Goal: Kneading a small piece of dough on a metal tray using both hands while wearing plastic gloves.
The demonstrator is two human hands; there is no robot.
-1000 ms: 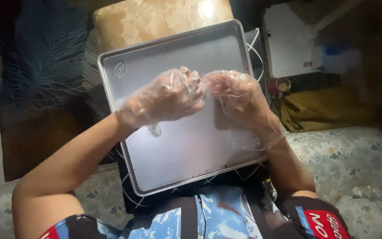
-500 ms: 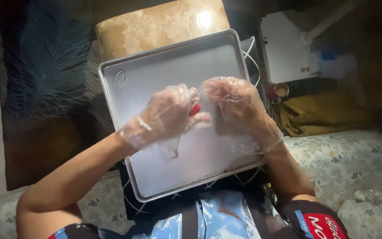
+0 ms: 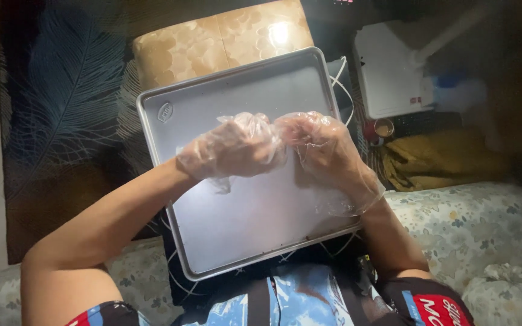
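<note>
- The left hand and the right hand, both in thin clear plastic gloves, are pressed together knuckle to knuckle above the middle of a metal baking tray
- Fingers of both hands are curled inward where they meet; whatever they may be pinching is hidden, so I cannot tell if anything is held
- The tray rests tilted on the person's lap, its far edge touching a tan patterned stool
- A white box lies near the tray's right side, with a mustard cloth just below it on the floral bedding
</note>
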